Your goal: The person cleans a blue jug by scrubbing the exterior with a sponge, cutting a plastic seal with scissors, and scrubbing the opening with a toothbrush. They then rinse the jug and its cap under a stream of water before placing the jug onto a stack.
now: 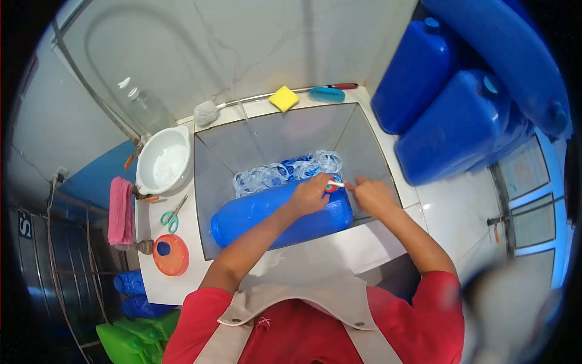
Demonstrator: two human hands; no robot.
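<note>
A blue plastic jerrycan (276,209) lies on its side in the sink (267,134), its capped end to the right. At that end my left hand (311,195) bends closed over the can beside a red-and-blue cap (331,187). A small white strip-like piece (336,184) spans the gap between the fingertips of both hands; its exact kind is too small to tell. My right hand (371,195) has its fingers drawn together at the strip's right end. Behind the can lie many clear plastic rings (257,179) and blue caps (297,165).
On the sink's back ledge are a yellow sponge (284,99), a blue brush (327,94) and a long-handled white brush (206,113). To the left stand a white basin (163,161), scissors (173,216) and an orange container (171,255). Large blue jerrycans (451,127) stand at right.
</note>
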